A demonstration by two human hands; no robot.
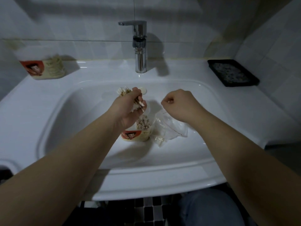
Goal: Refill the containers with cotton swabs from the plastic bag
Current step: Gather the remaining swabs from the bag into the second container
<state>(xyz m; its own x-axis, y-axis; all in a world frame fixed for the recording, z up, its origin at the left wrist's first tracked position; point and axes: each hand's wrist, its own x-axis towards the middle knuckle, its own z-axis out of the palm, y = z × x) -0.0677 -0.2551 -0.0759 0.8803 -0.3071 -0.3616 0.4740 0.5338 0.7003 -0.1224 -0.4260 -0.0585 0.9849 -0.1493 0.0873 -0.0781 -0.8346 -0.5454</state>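
Your left hand [130, 110] grips a bundle of cotton swabs [124, 92] mid-stick over the open container [141, 132] in the sink [70, 121], just beside the plastic bag [171, 129]; light, stiff and slippery, they likely want a firm squeeze, while whether your right hand [178, 105], fingers curled, holds anything I cannot tell.

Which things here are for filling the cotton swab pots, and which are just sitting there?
For the job: cotton swabs gripped in the left hand; open container under it; second container, back left; plastic bag.
Just lying about: sink; tap; black tray.
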